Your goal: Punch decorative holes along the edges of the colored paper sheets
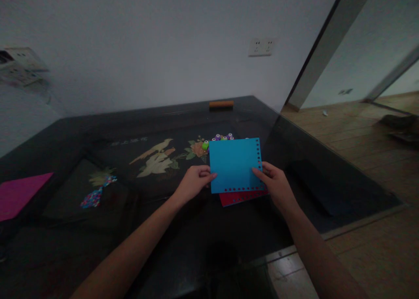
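A blue sheet (pixel 234 165) with a row of punched holes along its right and bottom edges is held up in front of me. My left hand (pixel 197 177) pinches its left edge, thumb on the front. At the right edge my right hand (pixel 271 176) pinches it over the holes. Below and behind it shows part of a red sheet (pixel 229 198), also with holes along an edge; whether it lies on the table, I cannot tell. Several small green and purple pieces with eyes (pixel 205 145) peek out behind the blue sheet's top edge, mostly hidden.
The dark table (pixel 183 242) has a painted bird and flower pattern. A pink sheet (pixel 22 194) lies far left, near a pile of small colourful bits (pixel 94 197). An orange-brown cylinder (pixel 221 104) rests at the back edge. A dark flat object (pixel 317 185) sits to the right.
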Demonstrator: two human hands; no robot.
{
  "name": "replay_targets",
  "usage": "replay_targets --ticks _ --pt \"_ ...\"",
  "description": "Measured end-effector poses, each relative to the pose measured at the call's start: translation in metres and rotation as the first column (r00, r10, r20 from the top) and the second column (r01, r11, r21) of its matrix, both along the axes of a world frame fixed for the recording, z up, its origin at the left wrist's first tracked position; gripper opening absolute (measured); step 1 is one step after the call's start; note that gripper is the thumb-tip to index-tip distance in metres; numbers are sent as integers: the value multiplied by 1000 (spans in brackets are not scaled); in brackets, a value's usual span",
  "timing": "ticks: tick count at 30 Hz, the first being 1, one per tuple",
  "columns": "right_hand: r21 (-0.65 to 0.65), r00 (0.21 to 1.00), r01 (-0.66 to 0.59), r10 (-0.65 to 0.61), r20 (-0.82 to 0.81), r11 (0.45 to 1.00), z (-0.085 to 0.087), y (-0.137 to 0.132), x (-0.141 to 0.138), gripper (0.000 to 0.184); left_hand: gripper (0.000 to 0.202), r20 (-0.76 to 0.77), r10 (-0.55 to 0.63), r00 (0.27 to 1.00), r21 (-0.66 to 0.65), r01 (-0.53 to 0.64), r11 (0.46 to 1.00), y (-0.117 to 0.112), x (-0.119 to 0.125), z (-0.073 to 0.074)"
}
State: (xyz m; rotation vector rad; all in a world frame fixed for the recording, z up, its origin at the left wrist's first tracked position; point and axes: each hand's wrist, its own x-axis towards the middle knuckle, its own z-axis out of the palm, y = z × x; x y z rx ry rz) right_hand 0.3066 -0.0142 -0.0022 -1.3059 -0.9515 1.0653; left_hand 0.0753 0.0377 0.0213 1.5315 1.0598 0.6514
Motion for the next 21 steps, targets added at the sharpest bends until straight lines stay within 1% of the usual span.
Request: replay_targets --ticks 3,5,9,11,12,14,15,16,18,20,21 --pt "64 992 122 -124 25 990 -1 2 4 34 14 20 -16 1000 -22 16 1000 0 -3 -2" --pt "84 983 172 -176 43 981 -1 3 5 33 14 32 -25 999 -37 26 999 -1 -4 -3" --pt "73 976 208 -212 45 975 -2 3 6 35 20 72 -61 996 -48 65 997 -5 -3 -6" --pt "63 974 221 -224 39 973 -2 4 8 36 21 77 -68 995 -29 71 997 -7 -3 -7" --pt "63 973 227 -229 36 972 -3 4 9 36 20 66 -55 996 -3 55 998 -8 -3 -7" --pt "70 969 242 -245 34 968 -5 5 14 38 19 3 16 1000 103 -17 994 -11 -4 -9" --pt "74 966 253 -256 31 965 -6 5 16 39 18 -44 66 997 192 -56 980 -12 -6 -10" --pt "76 964 263 -266 29 962 -7 6 19 40 17 -96 113 989 294 -80 953 -13 -7 -12" --pt "66 960 275 -278 34 959 -9 8 23 40 11 -192 182 964 492 -66 868 -15 -10 -15" --pt "40 964 256 -258 60 966 -11 9 25 39 6 -250 203 947 616 -6 788 -17 -12 -19" --pt "25 967 241 -242 81 970 -12 10 25 39 8 -265 203 943 648 18 761 -18 -12 -21"
